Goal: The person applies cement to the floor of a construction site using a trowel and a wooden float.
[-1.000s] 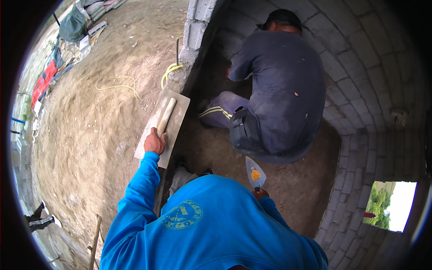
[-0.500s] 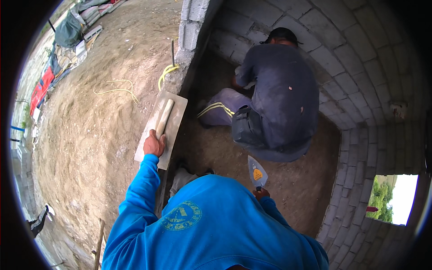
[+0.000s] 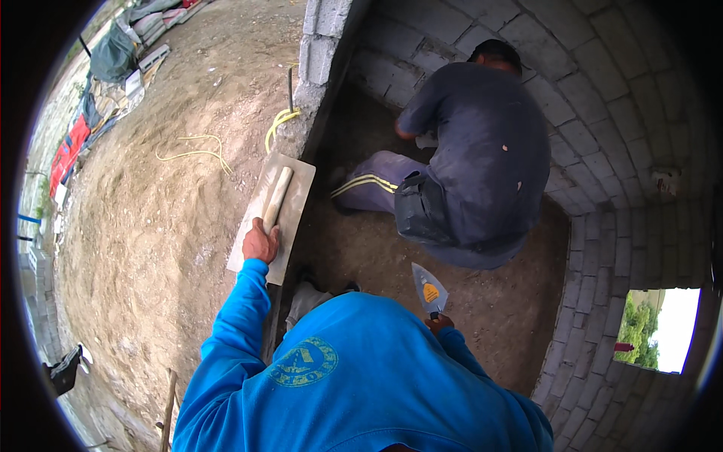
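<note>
Left hand [image 3: 260, 242], left of centre: fingers wrapped round the wooden handle [image 3: 276, 199] of the flat float [image 3: 273, 217], laid level on the wall top. Right hand [image 3: 439, 324], lower middle: closed on the trowel [image 3: 428, 288] (point up, away from the crouching person [image 3: 467, 158]).

Your left hand [image 3: 260, 242] grips a smooth pale wooden handle [image 3: 276, 197] on a matt, mortar-dusted flat rectangular float [image 3: 295, 197] | your right hand [image 3: 439, 322] holds a dull grey metal pointed trowel [image 3: 428, 286] | rough grey block wall [image 3: 602, 143] | coarse sandy ground [image 3: 158, 226]
</note>
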Demonstrator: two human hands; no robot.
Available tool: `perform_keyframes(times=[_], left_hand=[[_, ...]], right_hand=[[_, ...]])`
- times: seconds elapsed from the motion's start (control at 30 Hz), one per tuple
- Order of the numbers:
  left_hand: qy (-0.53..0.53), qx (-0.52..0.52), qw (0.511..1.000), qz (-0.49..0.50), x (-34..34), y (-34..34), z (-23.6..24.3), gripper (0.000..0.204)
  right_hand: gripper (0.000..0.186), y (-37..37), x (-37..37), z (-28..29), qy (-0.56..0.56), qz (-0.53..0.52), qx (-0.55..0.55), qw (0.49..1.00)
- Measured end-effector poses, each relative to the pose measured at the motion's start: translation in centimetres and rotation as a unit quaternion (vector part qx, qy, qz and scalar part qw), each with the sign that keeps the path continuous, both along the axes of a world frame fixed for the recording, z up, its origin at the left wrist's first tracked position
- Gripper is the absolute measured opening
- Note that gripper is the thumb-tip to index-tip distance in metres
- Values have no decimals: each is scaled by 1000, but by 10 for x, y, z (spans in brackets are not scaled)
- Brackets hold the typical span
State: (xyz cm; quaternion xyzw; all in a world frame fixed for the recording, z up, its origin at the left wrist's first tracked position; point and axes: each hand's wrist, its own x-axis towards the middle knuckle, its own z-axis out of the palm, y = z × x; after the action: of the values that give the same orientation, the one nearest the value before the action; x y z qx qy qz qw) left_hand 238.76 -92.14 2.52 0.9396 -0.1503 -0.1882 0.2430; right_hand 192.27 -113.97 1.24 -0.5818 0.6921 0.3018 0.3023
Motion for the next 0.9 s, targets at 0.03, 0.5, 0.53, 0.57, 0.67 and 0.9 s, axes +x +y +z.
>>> perform_keyframes(times=[0.03,0.5,0.53,0.57,0.67,0.9], left_hand=[[2,0,1000,3,0,1,-1,45],[-3,2,1000,-6,0,0,-4,43],[-7,2,1000,-1,0,1,-7,42],[-9,5,1000,0,0,3,-7,42],[-14,11,1000,-1,-3,-1,-3,43],[-62,13,998,2,-1,-5,-10,44]], right_hand=[[57,1,4,3,0,1,1,1000],[73,-14,-10,-24,-30,172,-31,984],[73,-16,-7,-26,-32,170,-28,984],[69,-19,9,-16,-45,146,-1,988],[63,-29,19,-24,-68,151,4,986],[61,-58,38,-36,-147,229,-15,962]])
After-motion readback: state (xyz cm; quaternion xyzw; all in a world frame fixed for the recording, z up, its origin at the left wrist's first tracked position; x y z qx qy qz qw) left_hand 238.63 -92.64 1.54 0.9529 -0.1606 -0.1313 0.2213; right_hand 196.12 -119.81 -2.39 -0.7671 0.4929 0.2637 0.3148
